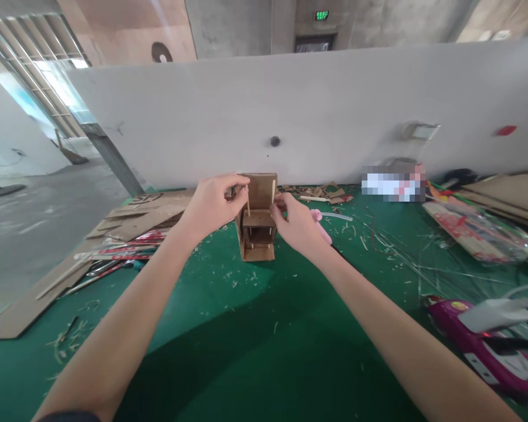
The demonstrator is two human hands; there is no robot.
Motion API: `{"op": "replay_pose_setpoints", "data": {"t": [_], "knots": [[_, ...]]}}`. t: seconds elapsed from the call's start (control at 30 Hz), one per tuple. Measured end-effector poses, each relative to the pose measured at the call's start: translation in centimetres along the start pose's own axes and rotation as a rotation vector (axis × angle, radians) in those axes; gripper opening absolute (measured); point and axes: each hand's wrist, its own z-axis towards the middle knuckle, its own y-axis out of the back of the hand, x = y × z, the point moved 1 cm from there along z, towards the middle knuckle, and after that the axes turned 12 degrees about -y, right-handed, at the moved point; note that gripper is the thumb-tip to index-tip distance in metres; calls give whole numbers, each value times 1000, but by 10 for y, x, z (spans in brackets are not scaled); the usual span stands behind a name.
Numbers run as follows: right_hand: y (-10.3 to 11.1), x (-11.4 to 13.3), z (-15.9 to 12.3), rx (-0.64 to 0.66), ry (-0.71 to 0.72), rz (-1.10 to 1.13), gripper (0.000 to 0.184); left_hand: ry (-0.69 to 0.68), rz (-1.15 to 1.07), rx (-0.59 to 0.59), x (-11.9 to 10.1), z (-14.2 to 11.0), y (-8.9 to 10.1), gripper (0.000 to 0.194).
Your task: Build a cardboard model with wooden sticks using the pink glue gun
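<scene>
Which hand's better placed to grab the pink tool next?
Right, I'd say. The right hand is right beside the pink tool; the left hand is across the cardboard stand, pinching a thin stick.

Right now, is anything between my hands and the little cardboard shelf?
Nothing visible is in the way. Your left hand is at the thin stick on the shelf's upper left, your right hand at its right edge. The pink object sits beyond your right hand, not between.
</scene>
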Motion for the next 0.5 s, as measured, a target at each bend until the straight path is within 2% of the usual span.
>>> {"op": "replay_pose_setpoints", "data": {"t": [0.13, 0.23, 0.37, 0.5], "knots": [[7, -2, -1, 115, 77, -136, 45, 10, 0, 24, 0, 0, 2, 28], [15, -5, -1, 224, 83, -229, 63, 0, 6, 29, -1, 0, 3, 27], [22, -2, -3, 283, 74, -273, 63, -14, 25, 26, -2, 1, 4, 28], [27, 6, -6, 282, 69, -350, 60, -17, 52, 50, -3, 1, 5, 27]]}}
